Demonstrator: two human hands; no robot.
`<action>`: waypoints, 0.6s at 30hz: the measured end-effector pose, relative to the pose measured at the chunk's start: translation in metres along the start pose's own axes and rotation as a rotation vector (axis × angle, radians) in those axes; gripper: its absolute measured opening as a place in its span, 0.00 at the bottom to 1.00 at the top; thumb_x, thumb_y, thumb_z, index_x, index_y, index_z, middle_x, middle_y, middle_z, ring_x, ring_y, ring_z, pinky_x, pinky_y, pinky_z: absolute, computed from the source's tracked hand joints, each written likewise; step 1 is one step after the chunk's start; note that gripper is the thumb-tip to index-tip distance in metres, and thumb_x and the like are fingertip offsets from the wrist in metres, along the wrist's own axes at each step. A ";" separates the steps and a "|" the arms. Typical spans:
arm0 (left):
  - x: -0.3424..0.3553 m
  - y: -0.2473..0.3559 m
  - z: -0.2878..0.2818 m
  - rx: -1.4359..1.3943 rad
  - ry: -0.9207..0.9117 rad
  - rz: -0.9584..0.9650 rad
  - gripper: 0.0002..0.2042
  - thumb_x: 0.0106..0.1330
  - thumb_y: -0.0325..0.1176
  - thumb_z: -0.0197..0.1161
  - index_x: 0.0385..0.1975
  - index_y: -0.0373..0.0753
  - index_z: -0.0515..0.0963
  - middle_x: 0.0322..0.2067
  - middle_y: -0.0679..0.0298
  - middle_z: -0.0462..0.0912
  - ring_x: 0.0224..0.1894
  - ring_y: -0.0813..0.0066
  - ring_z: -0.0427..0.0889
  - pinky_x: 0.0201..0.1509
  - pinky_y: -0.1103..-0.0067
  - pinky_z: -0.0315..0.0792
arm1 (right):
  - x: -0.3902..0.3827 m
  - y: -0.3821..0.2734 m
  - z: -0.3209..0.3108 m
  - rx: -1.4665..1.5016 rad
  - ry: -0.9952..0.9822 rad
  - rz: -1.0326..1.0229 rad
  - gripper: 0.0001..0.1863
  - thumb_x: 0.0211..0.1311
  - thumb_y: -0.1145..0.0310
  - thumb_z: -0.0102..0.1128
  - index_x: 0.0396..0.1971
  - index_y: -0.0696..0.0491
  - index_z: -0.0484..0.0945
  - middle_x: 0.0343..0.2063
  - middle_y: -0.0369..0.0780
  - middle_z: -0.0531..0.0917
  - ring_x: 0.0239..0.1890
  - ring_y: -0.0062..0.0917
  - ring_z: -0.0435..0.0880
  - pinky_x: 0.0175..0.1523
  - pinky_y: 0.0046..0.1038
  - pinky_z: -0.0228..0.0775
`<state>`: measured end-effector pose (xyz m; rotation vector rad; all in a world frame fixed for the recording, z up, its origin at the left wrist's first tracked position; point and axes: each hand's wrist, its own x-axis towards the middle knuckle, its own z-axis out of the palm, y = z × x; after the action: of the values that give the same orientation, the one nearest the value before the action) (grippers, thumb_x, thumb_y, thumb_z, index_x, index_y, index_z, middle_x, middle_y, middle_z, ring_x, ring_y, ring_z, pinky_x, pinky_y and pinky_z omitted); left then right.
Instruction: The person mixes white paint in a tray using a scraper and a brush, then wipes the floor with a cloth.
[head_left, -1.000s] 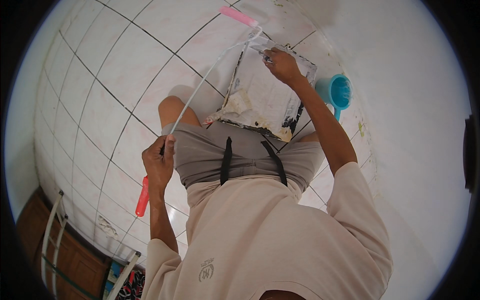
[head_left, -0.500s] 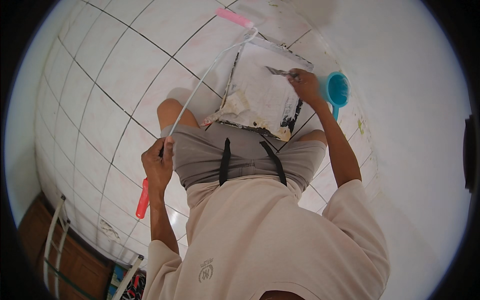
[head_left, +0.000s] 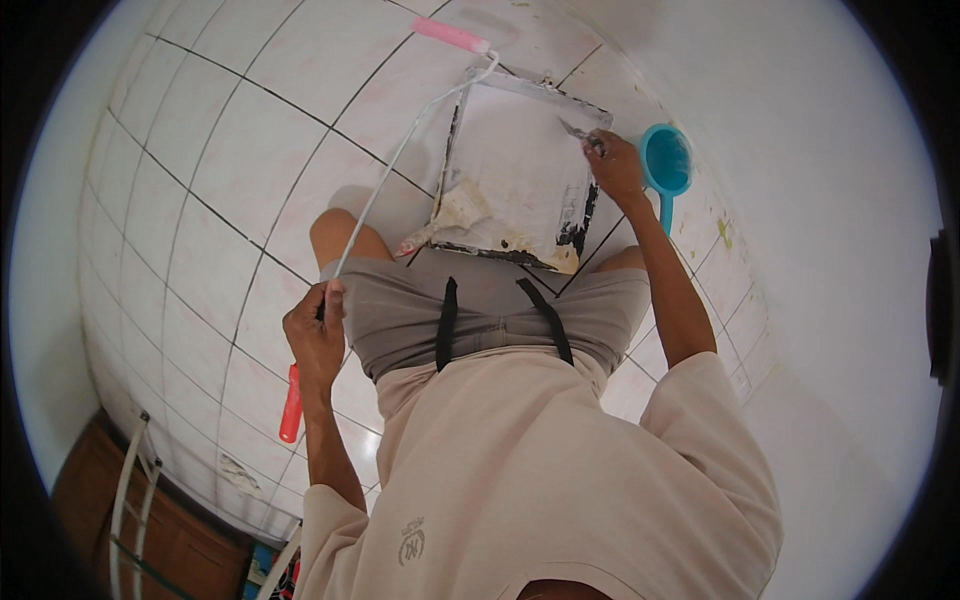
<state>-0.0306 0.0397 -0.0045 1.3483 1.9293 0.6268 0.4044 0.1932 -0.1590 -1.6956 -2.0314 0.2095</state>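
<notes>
My left hand (head_left: 316, 330) is closed round the pale wire rod (head_left: 390, 163) of a paint roller; its pink sleeve (head_left: 448, 35) is at the far end, its red handle (head_left: 291, 405) below my hand. My right hand (head_left: 617, 165) grips a small metal scraper (head_left: 573, 130) over the upper right of the paint tray (head_left: 512, 160). The tray is smeared white, with black and yellowish stains, and lies between my legs. A red-tipped item (head_left: 412, 243), too unclear to name, touches its lower-left corner. A blue dipper (head_left: 666, 160) with a long handle sits just right of my right hand.
I sit on a white tiled floor (head_left: 260, 170). A plain white wall (head_left: 830, 250) runs along the right. At lower left are a pale metal ladder-like frame (head_left: 130, 510), brown wooden panels (head_left: 190, 520) and part of some coloured things behind them.
My right hand has moved down and right from the tray's top edge, carrying the scraper. My left hand still holds the rod, shifted very slightly, and the whole view has shifted a little.
</notes>
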 end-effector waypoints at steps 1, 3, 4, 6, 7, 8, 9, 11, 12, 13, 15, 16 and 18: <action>-0.001 0.000 0.000 0.005 0.002 -0.025 0.17 0.69 0.42 0.56 0.29 0.31 0.79 0.13 0.63 0.71 0.18 0.81 0.67 0.23 0.81 0.62 | 0.002 -0.006 -0.001 0.003 0.000 0.000 0.14 0.56 0.62 0.60 0.35 0.57 0.80 0.31 0.48 0.83 0.33 0.41 0.82 0.38 0.35 0.73; -0.003 -0.004 -0.001 0.015 -0.012 -0.025 0.16 0.69 0.40 0.55 0.31 0.32 0.79 0.15 0.65 0.71 0.19 0.82 0.67 0.24 0.82 0.62 | 0.006 -0.016 -0.008 0.135 -0.164 0.087 0.15 0.56 0.61 0.60 0.36 0.58 0.80 0.35 0.48 0.82 0.36 0.41 0.82 0.41 0.36 0.74; -0.003 -0.004 -0.001 0.020 -0.031 -0.020 0.14 0.70 0.39 0.53 0.32 0.33 0.79 0.16 0.66 0.71 0.20 0.83 0.67 0.24 0.83 0.61 | 0.012 -0.022 -0.019 0.146 -0.187 0.202 0.14 0.57 0.61 0.60 0.36 0.57 0.80 0.35 0.48 0.82 0.37 0.42 0.82 0.43 0.36 0.73; -0.003 0.000 0.000 0.011 -0.035 -0.020 0.15 0.70 0.39 0.53 0.32 0.33 0.79 0.16 0.66 0.71 0.21 0.83 0.67 0.25 0.83 0.61 | 0.010 -0.003 -0.013 0.060 -0.143 0.149 0.14 0.57 0.61 0.60 0.36 0.56 0.80 0.34 0.47 0.82 0.36 0.42 0.81 0.43 0.37 0.73; -0.002 0.001 0.000 0.003 -0.035 -0.024 0.15 0.70 0.39 0.54 0.32 0.33 0.79 0.16 0.66 0.71 0.21 0.83 0.67 0.25 0.83 0.61 | 0.013 -0.002 -0.013 -0.023 -0.101 0.092 0.13 0.57 0.61 0.60 0.35 0.56 0.80 0.33 0.47 0.82 0.36 0.43 0.81 0.43 0.38 0.73; -0.002 0.000 0.000 0.002 -0.035 -0.024 0.15 0.70 0.39 0.54 0.32 0.33 0.79 0.16 0.66 0.71 0.21 0.83 0.67 0.25 0.83 0.61 | 0.011 -0.002 -0.013 -0.024 -0.101 0.091 0.13 0.57 0.61 0.60 0.35 0.56 0.80 0.33 0.47 0.82 0.36 0.43 0.81 0.43 0.38 0.73; -0.003 -0.001 0.000 0.003 -0.040 -0.032 0.15 0.70 0.40 0.54 0.32 0.33 0.79 0.16 0.66 0.71 0.21 0.83 0.67 0.25 0.83 0.61 | 0.009 -0.003 -0.013 0.017 -0.142 0.061 0.14 0.57 0.61 0.59 0.35 0.56 0.79 0.32 0.48 0.82 0.36 0.43 0.81 0.42 0.39 0.72; -0.003 -0.004 0.001 0.007 -0.042 -0.044 0.15 0.70 0.40 0.54 0.32 0.33 0.79 0.16 0.66 0.72 0.21 0.83 0.67 0.25 0.83 0.62 | 0.015 -0.008 -0.019 0.062 -0.186 0.029 0.14 0.57 0.61 0.59 0.35 0.56 0.79 0.30 0.48 0.82 0.36 0.44 0.81 0.42 0.40 0.72; -0.003 -0.004 0.001 0.001 -0.017 -0.018 0.16 0.69 0.41 0.55 0.31 0.32 0.79 0.15 0.65 0.72 0.19 0.82 0.68 0.24 0.82 0.62 | 0.021 -0.008 -0.026 0.096 -0.221 0.090 0.14 0.57 0.61 0.59 0.35 0.56 0.79 0.30 0.49 0.82 0.35 0.44 0.81 0.42 0.41 0.72; -0.002 -0.004 0.002 -0.009 0.004 0.013 0.17 0.68 0.42 0.56 0.29 0.31 0.79 0.13 0.64 0.72 0.18 0.82 0.68 0.23 0.82 0.63 | 0.025 -0.004 -0.032 0.125 -0.252 0.156 0.15 0.57 0.60 0.59 0.35 0.57 0.79 0.29 0.49 0.82 0.35 0.45 0.81 0.41 0.42 0.72; -0.002 -0.004 0.004 -0.019 0.006 0.018 0.17 0.68 0.42 0.56 0.29 0.31 0.79 0.13 0.64 0.71 0.18 0.82 0.68 0.23 0.82 0.63 | 0.027 0.008 -0.028 0.018 -0.237 0.184 0.15 0.56 0.59 0.59 0.35 0.57 0.80 0.28 0.49 0.82 0.34 0.45 0.81 0.40 0.42 0.72; -0.002 -0.004 0.004 -0.026 0.015 0.019 0.17 0.68 0.42 0.56 0.29 0.31 0.79 0.13 0.64 0.71 0.18 0.82 0.68 0.23 0.82 0.63 | 0.028 0.008 -0.026 -0.083 -0.224 0.206 0.16 0.56 0.59 0.59 0.34 0.57 0.80 0.28 0.49 0.82 0.33 0.45 0.81 0.39 0.41 0.71; -0.002 -0.005 0.004 -0.026 0.011 0.020 0.17 0.68 0.42 0.56 0.29 0.31 0.79 0.13 0.64 0.71 0.18 0.82 0.68 0.23 0.82 0.63 | 0.028 0.008 -0.023 -0.050 -0.254 0.175 0.16 0.56 0.58 0.59 0.34 0.57 0.80 0.27 0.49 0.82 0.32 0.46 0.81 0.39 0.41 0.71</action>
<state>-0.0305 0.0361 -0.0102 1.3518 1.9124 0.6687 0.4191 0.2171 -0.1349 -1.9648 -2.0786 0.4573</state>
